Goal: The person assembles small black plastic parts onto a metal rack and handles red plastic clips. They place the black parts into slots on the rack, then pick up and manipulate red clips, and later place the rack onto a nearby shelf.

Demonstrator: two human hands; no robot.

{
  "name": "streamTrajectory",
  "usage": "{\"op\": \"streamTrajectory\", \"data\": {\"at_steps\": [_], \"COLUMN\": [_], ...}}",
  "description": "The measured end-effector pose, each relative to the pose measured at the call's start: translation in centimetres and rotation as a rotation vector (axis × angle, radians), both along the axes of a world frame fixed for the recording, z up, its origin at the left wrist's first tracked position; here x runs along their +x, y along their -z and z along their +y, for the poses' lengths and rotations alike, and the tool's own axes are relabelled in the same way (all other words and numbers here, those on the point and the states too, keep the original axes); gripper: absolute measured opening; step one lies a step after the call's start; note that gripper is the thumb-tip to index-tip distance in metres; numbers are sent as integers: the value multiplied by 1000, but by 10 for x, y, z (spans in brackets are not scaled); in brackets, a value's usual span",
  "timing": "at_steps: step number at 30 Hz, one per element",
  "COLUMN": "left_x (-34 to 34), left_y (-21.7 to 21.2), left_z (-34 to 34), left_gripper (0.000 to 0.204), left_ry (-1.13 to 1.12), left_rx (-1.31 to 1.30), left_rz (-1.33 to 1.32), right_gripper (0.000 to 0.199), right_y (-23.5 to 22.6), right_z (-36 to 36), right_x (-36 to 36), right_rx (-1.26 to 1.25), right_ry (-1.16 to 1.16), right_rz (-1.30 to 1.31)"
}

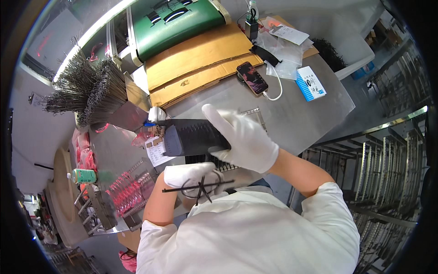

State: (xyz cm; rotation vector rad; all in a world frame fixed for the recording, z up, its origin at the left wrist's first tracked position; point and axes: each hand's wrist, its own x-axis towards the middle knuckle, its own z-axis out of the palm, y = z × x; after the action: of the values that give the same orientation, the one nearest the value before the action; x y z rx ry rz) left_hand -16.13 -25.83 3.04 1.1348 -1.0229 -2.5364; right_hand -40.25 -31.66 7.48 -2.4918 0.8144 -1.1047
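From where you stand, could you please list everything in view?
table: one, grey, centre
conveyor belt: one, green, top
strips: several, black, on belt
cardboard: one pile, tan, below belt
wire hooks: many, grey, upper left
phone: one, dark, right of cardboard
box: one, blue and white, right of phone
plastic bags: several, clear, upper right
papers: two, white, upper right and left of centre
green bottle: one, green, left
pink pieces: many, pink, lower left
metal racks: several, grey, right
ribbed part: one, black, centre
thin rods: several, black, lower centre
left hand: one, white-gloved, lower centre
right hand: one, white-gloved, at ribbed part
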Motion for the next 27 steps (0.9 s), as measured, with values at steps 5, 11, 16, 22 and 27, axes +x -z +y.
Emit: {"op": "streamTrajectory", "data": {"at_steps": [5, 11, 16, 22, 27], "left_x": [-4, 14, 73, -98, -96], "left_y": [-28, -34, -110, -194, -189], "left_z": [-5, -2, -16, -76, -67], "left_gripper": [41, 41, 60, 68, 65], "left_ry": [280, -258, -1388, -904, -635], "left_rx": [-739, -844, -896, -1459, -1408], "left_rz": [-206, 175, 1115, -51, -277], "right_gripper": [72, 66, 50, 56, 71], "right_y": [-4, 20, 72, 136, 138], "right_z": [17, -6, -2, -21, -26], "right_x": [-6, -48, -114, -111, -86], "right_rx": [389, 208, 1202, 1352, 1487], "right_ry": [-413, 377, 284, 210, 205], "right_rz": [22, -1, -262, -248, -39]}}
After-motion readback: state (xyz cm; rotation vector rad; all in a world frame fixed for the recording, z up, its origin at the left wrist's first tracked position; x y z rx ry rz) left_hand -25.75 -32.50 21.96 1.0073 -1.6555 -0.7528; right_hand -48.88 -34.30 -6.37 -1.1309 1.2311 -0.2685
